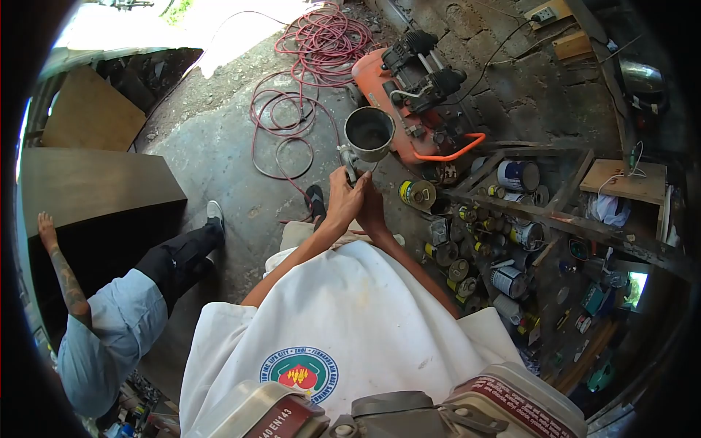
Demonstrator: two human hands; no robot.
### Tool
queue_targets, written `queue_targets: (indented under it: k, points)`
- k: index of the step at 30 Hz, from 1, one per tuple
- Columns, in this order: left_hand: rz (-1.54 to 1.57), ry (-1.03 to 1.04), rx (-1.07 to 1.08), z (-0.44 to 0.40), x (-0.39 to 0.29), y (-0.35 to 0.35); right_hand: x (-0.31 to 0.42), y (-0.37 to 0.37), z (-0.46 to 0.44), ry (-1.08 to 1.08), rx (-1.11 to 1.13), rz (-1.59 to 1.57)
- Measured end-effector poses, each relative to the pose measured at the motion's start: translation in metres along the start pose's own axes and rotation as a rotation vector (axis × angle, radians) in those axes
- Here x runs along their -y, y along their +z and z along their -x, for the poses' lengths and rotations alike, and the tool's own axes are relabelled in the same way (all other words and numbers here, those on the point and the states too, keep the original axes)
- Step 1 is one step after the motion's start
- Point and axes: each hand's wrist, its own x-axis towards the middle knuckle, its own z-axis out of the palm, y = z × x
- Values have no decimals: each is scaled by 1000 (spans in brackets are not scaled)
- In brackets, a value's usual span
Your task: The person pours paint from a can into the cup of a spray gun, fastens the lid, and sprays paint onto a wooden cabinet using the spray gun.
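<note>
A spray gun [349, 159] with an open round metal cup [369, 133] is held out in front of my white shirt. My left hand [342, 197] is closed around the gun's handle, just below the cup. Close against it, my right hand [373, 208] is also closed at the lower part of the gun, its fingers partly hidden. A dark residue coats the inside of the cup. The red air hose [296, 186] runs over the floor toward my hands; its joint with the gun is hidden.
An orange air compressor [380, 84] stands ahead, beside a coiled red hose [325, 44]. Paint cans [418, 194] crowd the floor and wooden rack [562, 219] at right. At left, a person [117, 314] rests a hand on a large brown panel [102, 186].
</note>
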Motion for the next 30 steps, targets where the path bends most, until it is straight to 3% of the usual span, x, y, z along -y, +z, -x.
queue_targets:
  k: [4, 7, 8, 12, 14, 15, 19, 22, 24, 25, 27, 30]
  points:
    - [101, -117, -70, 2, -5, 1, 30, -15, -2, 80, 120, 175]
    - [153, -168, 74, 4, -30, -16, 33, -11, -5, 63, 83, 124]
    - [48, -83, 15, 5, -28, -15, 14, 0, -8, -35, -19, 51]
    - [252, -77, -4, -4, 12, -17, 45, -10, -15, -17, -94, -219]
    - [290, -68, 41, -15, 30, -30, 63, -15, -23, 237, -41, -351]
    - [369, -89, 43, -6, 9, -44, 57, -14, -24, 262, -71, -340]
    - [32, -221, 105, -12, 74, -84, 42, -12, -34, 320, -64, -488]
    - [-213, -347, -33, -1, 135, -136, 42, -19, -31, 323, -14, -480]
    - [-328, -436, -326, 15, 208, -164, 46, -25, -28, 351, -21, -482]
    - [-400, -557, -381, 29, 210, -178, 49, -25, -30, 356, -13, -463]
    - [-455, -613, -334, 46, 212, -188, 49, -28, -28, 384, -6, -422]
    - [-129, -564, -46, 51, 157, -186, 39, -26, -39, 424, -3, -488]
